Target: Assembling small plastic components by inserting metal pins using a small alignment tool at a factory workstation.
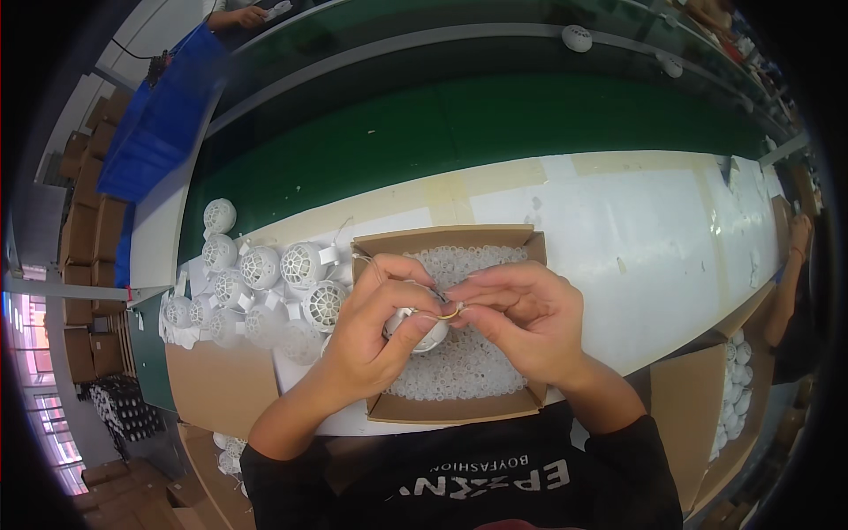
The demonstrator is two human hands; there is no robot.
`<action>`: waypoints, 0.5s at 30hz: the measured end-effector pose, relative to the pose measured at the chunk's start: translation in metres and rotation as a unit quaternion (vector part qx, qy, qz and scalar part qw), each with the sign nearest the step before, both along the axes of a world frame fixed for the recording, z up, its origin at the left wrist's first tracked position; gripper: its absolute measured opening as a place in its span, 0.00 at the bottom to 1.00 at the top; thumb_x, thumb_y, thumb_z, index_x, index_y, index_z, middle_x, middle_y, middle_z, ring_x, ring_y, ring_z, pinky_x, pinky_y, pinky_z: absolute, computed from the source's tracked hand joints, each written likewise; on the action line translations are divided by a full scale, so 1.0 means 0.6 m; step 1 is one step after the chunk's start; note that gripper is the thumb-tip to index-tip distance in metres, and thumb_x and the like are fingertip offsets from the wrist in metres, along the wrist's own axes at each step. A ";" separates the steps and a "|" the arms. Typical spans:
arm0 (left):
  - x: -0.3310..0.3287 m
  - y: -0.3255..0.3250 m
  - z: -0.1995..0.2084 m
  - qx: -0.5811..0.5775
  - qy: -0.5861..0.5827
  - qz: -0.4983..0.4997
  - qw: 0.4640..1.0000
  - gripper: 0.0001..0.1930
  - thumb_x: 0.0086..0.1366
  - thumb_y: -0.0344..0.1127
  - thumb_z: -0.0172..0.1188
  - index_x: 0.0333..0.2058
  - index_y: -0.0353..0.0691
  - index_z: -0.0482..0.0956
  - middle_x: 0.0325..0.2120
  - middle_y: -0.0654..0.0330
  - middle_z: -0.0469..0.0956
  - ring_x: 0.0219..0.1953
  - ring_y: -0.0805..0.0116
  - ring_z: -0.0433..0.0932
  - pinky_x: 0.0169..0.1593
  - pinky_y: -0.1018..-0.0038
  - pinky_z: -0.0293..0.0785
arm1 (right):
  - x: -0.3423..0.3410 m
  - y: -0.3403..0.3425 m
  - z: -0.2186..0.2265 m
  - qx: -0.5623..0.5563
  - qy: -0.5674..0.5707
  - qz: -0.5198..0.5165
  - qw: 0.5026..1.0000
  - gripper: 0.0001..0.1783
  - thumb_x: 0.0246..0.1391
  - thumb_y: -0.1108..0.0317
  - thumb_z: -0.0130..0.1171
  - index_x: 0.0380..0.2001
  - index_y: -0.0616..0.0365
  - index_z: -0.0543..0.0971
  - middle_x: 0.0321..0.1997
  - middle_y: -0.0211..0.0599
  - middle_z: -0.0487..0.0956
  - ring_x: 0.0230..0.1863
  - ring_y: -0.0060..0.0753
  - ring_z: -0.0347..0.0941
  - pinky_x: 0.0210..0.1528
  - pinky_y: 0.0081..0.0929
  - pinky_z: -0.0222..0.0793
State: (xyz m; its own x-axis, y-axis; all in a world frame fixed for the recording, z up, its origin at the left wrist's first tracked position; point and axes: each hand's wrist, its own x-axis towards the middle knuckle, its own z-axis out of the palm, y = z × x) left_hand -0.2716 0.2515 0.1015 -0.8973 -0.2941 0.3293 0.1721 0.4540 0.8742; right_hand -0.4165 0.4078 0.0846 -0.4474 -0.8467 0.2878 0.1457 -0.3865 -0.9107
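My left hand (375, 331) is closed around a white ball-shaped housing (430, 340), thumb and fingertips at its top. Thin wires (451, 314), one yellowish, bridge the gap between my two hands. My right hand (534, 322) pinches the wire end with thumb and forefinger; a tiny pale piece may sit there, too small to make out. Both hands are above an open cardboard box (455, 408) full of small clear plastic rings (481, 364). Fingers hide much of the housing.
Several white openwork balls (325, 303) are heaped left of the box, by a cardboard flap (221, 380). A green conveyor belt (530, 115) runs beyond the white table (636, 238). At right, a carton (689, 415) holds more white balls, near another person's arm (786, 283).
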 end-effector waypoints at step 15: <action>0.002 0.008 -0.019 0.095 0.026 -0.001 0.995 0.05 0.72 0.33 0.57 0.41 0.40 0.75 0.46 0.50 0.71 0.49 0.60 0.73 0.55 0.67 0.68 | -0.004 0.009 0.007 -0.009 -0.061 0.082 0.995 0.19 0.58 0.90 0.53 0.52 0.71 0.69 0.48 0.57 0.79 0.50 0.49 0.82 0.53 0.39 0.82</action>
